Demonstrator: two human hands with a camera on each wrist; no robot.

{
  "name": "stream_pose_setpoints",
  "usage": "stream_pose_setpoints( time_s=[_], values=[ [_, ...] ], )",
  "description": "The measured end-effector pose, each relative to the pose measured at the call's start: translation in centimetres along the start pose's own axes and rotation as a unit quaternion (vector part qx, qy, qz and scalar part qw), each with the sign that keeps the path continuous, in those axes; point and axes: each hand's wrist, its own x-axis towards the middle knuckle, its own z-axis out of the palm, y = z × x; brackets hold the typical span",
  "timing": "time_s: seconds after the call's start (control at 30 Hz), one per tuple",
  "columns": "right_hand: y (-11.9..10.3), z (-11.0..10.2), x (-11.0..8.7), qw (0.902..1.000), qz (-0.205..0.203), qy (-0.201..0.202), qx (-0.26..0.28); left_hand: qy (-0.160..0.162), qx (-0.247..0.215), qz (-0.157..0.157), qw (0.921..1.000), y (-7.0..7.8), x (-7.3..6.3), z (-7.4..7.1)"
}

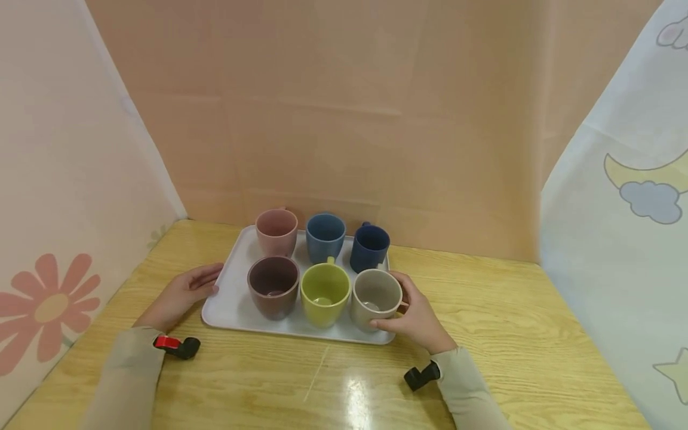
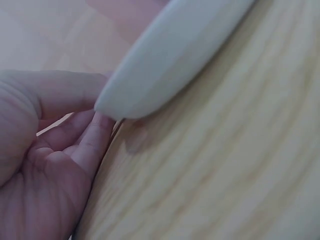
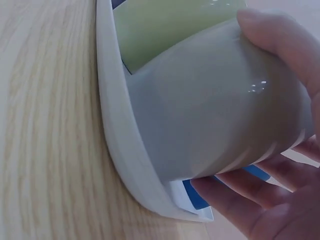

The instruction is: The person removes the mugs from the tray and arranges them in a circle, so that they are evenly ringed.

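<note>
Where right hand (image 1: pixel 421 319) curls, beige mug (image 1: pixel 373 301) within

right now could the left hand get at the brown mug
Probably yes: the left hand touches the left edge of the tray, with only bare tray between it and the brown mug.

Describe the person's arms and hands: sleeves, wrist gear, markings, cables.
Left hand and right hand: no gloves. Long, plain, pale greyish-beige sleeves. Left wrist: small black device with a red part. Right wrist: small all-black device, as far as visible. No cables or lettering discernible.
</note>
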Motion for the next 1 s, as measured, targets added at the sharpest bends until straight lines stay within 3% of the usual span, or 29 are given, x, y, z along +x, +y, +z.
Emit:
stream_pose_setpoints(
  time_s=[0.27,0.67,1.0],
  values=[
    [-0.3,-0.8,-0.2,0.9996,0.018,0.016,-0.014,-0.013,-0.002,0.009,0.9999,-0.1,0.2,-0.2],
    [-0.6,-3.4,-0.6,0.998,0.0,0.047,-0.042,-0.012,-0.011,0.02,0.9997,-0.3,-0.1,-0.4],
    [-0.2,-6.2,-1.5,0.9886,-0.005,0.126,-0.083,-0.007,0.001,0.022,0.9997,-0.1,-0.2,-0.2]
  ],
)
